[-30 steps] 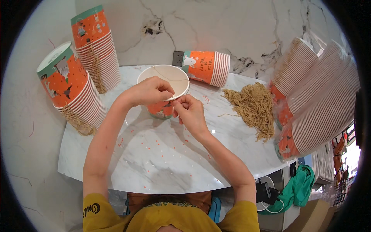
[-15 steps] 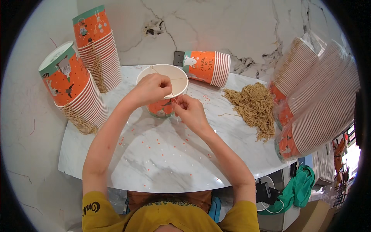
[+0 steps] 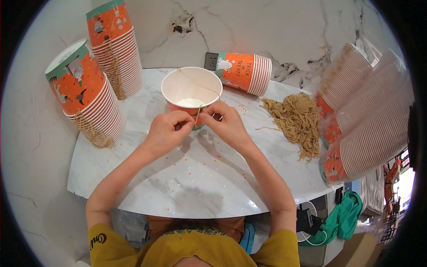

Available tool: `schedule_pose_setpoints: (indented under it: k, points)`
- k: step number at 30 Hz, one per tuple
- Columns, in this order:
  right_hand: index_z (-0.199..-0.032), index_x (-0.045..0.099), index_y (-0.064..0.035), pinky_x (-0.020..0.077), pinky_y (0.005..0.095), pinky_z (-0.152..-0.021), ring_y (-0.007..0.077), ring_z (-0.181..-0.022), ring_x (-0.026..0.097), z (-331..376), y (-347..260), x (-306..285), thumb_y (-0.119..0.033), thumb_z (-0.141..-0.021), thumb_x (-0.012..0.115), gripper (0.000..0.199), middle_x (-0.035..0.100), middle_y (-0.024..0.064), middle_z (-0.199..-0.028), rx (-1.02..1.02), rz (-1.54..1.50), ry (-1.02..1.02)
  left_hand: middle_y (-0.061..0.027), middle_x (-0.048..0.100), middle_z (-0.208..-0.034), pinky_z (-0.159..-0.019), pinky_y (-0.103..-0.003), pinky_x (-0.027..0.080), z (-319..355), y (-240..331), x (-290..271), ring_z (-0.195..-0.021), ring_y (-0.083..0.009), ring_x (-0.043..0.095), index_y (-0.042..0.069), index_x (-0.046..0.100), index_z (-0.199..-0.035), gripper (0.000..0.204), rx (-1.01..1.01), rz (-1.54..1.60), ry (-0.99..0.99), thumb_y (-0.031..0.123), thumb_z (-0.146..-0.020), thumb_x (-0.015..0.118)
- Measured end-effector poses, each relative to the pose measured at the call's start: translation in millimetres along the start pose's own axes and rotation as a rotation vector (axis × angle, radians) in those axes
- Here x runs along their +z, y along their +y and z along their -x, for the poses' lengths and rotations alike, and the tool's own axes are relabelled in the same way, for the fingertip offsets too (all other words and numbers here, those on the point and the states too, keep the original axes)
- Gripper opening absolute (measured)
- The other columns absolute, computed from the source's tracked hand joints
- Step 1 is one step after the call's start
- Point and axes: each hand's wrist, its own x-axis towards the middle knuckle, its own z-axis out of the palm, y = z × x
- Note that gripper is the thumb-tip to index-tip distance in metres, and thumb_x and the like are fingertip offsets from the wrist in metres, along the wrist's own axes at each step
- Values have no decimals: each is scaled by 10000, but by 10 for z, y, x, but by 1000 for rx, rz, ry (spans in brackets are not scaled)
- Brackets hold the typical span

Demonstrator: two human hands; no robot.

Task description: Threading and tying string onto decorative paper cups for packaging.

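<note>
An orange paper bucket [image 3: 178, 91] with a white inside stands upright at the back middle of the table. A thin tan string [image 3: 198, 115] runs across its mouth from the far rim and comes down over the near rim. Just in front of the bucket, my left hand [image 3: 168, 133] is closed in a pinch on the string. Close beside it, my right hand [image 3: 227, 125] also pinches the string against the bucket's near side. My fingers cover part of the orange wall, and I cannot tell whether the string is knotted there.
Two tall stacks of paper buckets [image 3: 104, 111] [image 3: 126, 62] with tan string handles rise at the left. Another stack [image 3: 242, 73] lies on its side at the back. A tan string heap [image 3: 296, 120] and plastic-wrapped bucket stacks [image 3: 373, 138] occupy the right. Paper dots dot the tabletop [image 3: 195, 196].
My left hand has come down from above the bucket's mouth to its near side, close to my right hand. The string now hangs over the near rim between both hands.
</note>
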Motion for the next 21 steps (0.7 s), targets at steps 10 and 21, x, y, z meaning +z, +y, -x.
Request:
schedule_pose_setpoints:
  k: [10,21]
  points:
    - [-863,673,-2,495,361,-679,215,-721,620,7,191,141,-154,-880,706,156,622,102,-888,-59,-17,176,-33,694,-792,-612,-269,472,-153,-229,208,-674,-89,592,-16,712,-956,171,-128,171,-3,141,-916,656]
    - [-920,670,-62,499,400,-623,256,-783,637,44,133,165,-78,-829,722,106,603,57,-916,-372,585,364,38,587,-733,-564,-215,329,-350,86,419,-631,-44,439,58,696,-894,135,-443,769,149,189,-923,705]
